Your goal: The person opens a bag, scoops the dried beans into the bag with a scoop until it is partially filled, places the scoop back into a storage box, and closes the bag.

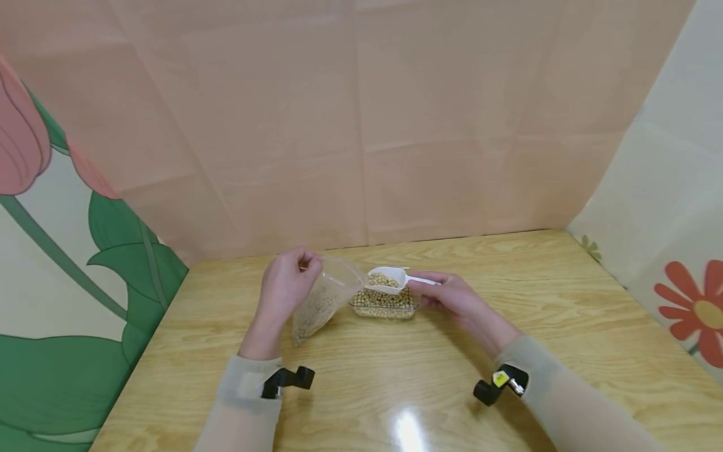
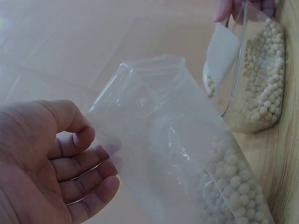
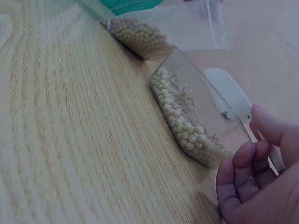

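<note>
My left hand (image 1: 289, 279) pinches the upper edge of a clear plastic bag (image 2: 154, 121), which stands tilted with pale round beans (image 2: 238, 191) in its lower part. In my right hand (image 1: 452, 295) is the handle of a white scoop (image 1: 397, 276), held level and loaded with beans. The scoop's mouth faces the bag's opening. Beneath the scoop stands a clear rectangular container (image 1: 390, 312) holding more beans (image 3: 180, 112). In the right wrist view my curled fingers (image 3: 243, 163) are close to the container's near end; whether they touch it I cannot tell.
Everything stands on a wood-grain table (image 1: 361, 376). A pinkish sheet (image 1: 361, 125) hangs behind its back edge. Walls with painted flowers rise at the left and right (image 1: 706, 314). A dark camera mount (image 1: 288, 378) sits on each wrist.
</note>
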`<state>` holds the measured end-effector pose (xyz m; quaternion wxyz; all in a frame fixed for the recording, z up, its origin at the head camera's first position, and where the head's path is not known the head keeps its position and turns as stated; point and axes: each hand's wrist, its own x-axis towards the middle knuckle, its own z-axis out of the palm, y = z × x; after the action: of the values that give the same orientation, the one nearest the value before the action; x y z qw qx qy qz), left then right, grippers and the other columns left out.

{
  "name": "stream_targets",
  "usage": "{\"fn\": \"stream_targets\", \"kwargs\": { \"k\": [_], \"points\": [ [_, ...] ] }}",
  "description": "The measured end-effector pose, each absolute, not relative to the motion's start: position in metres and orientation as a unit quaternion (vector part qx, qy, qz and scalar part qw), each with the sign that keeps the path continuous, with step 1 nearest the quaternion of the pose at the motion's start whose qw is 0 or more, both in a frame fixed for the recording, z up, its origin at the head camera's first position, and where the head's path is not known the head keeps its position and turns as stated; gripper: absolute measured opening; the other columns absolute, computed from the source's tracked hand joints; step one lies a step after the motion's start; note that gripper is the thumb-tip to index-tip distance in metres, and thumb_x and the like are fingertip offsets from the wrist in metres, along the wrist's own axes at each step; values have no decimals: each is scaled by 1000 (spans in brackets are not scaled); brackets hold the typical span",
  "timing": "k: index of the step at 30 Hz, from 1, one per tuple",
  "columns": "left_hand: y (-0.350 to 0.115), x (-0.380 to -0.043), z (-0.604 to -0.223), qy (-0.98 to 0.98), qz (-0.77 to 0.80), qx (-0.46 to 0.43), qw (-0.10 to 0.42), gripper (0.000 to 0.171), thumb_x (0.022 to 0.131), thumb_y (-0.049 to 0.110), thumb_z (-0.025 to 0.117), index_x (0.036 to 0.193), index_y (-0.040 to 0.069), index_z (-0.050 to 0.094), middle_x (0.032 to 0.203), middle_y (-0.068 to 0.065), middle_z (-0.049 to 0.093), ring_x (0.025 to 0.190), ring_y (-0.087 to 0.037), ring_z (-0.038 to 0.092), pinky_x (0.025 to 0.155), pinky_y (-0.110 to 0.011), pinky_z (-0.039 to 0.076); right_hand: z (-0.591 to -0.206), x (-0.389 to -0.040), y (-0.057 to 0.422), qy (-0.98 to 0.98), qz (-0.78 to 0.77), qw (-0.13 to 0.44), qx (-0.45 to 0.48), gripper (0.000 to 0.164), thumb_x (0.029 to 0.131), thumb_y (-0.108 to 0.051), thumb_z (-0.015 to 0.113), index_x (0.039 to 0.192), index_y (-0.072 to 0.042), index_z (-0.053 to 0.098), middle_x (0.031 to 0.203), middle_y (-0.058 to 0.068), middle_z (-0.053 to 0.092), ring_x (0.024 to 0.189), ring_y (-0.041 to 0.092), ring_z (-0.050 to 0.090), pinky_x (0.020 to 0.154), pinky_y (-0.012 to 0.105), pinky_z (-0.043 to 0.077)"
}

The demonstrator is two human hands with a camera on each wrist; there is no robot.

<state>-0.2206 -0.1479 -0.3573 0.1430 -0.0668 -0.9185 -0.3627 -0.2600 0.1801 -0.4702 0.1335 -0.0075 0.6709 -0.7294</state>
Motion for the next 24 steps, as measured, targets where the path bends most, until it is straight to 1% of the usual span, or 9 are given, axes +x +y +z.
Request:
{"fn": "stream_targets", "kwargs": {
  "k": [4, 6, 9, 13, 15, 17, 24],
  "points": [
    [-147, -222, -358, -918, -362, -66, 149, 15, 103, 17, 68, 105, 7, 79, 102, -9, 79, 76, -22, 63, 72, -39, 51, -470, -258, 186, 643, -753, 140, -4, 30, 103, -18, 80, 132, -9, 79, 92, -4, 71, 76, 9, 65, 75, 26, 56],
    [-147, -223, -358, -918, -360, -66, 151, 15, 103, 17, 68, 105, 7, 79, 101, -8, 78, 78, -23, 64, 74, -40, 52, -470, -257, 190, 637, -758, 139, -7, 21, 104, -17, 79, 124, -14, 82, 93, -3, 72, 77, 10, 66, 76, 26, 57],
    [-146, -224, -359, -918, -363, -67, 146, 16, 103, 17, 67, 106, 7, 79, 103, -9, 79, 73, -22, 62, 72, -40, 51, -467, -255, 194, 631, -764, 135, -11, 13, 105, -17, 77, 116, -18, 84, 86, -4, 71, 76, 10, 65, 75, 25, 56],
    [-144, -225, -359, -918, -364, -68, 140, 16, 105, 19, 67, 105, 8, 78, 107, -9, 79, 73, -21, 61, 75, -42, 54, -457, -252, 200, 622, -772, 131, -18, 11, 106, -15, 76, 112, -19, 84, 79, -4, 67, 75, 10, 64, 77, 26, 56],
    [-144, -225, -358, -919, -362, -67, 142, 16, 105, 20, 67, 105, 8, 78, 107, -9, 79, 76, -21, 63, 80, -43, 55, -451, -250, 201, 622, -772, 129, -25, 11, 106, -15, 76, 112, -19, 84, 79, -5, 67, 76, 10, 64, 79, 25, 56],
    [-143, -225, -358, -919, -362, -65, 143, 16, 105, 20, 67, 105, 9, 78, 107, -9, 79, 77, -21, 64, 80, -44, 56, -445, -249, 202, 620, -774, 128, -30, 12, 106, -14, 75, 113, -18, 84, 82, -4, 68, 76, 10, 64, 80, 25, 56],
    [-144, -226, -358, -919, -360, -66, 146, 16, 105, 19, 67, 104, 9, 78, 104, -9, 79, 65, -18, 56, 70, -38, 50, -424, -248, 199, 618, -776, 122, -41, 10, 106, -14, 76, 111, -17, 84, 88, -3, 68, 77, 8, 64, 83, 25, 59]
  ]
}}
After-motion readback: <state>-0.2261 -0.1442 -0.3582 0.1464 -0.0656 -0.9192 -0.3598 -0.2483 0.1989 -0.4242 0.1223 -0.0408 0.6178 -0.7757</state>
